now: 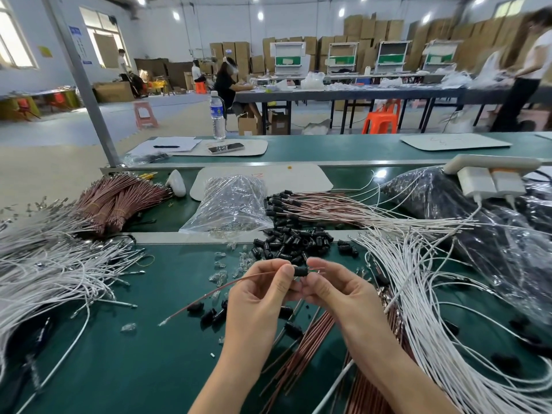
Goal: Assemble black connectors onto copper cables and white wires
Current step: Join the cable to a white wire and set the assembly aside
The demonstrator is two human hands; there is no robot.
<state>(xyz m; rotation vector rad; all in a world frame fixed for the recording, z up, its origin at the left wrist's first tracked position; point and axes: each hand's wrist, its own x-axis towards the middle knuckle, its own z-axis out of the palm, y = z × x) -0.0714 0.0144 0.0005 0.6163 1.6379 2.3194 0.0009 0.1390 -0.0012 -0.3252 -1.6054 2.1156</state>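
Both hands meet above the mat point(134, 369): my left hand point(257, 297) pinches a copper cable point(221, 289) trailing left, my right hand point(337, 291) pinches the black connector point(300, 271) at its end. Spare connectors point(286, 245) lie heaped just beyond, more cables point(307, 345) under my wrists, white wires point(418, 294) fanned out to the right.

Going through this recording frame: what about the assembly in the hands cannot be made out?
Head view: whether the copper-coloured cable is seated in the small black plastic connector; fingertips of the left hand and right hand cover the joint.
Head view: contents of the crumpled clear plastic bag; glare, pieces too small.
Head view: lower ends of the loose white wires; cut off by the bottom edge.
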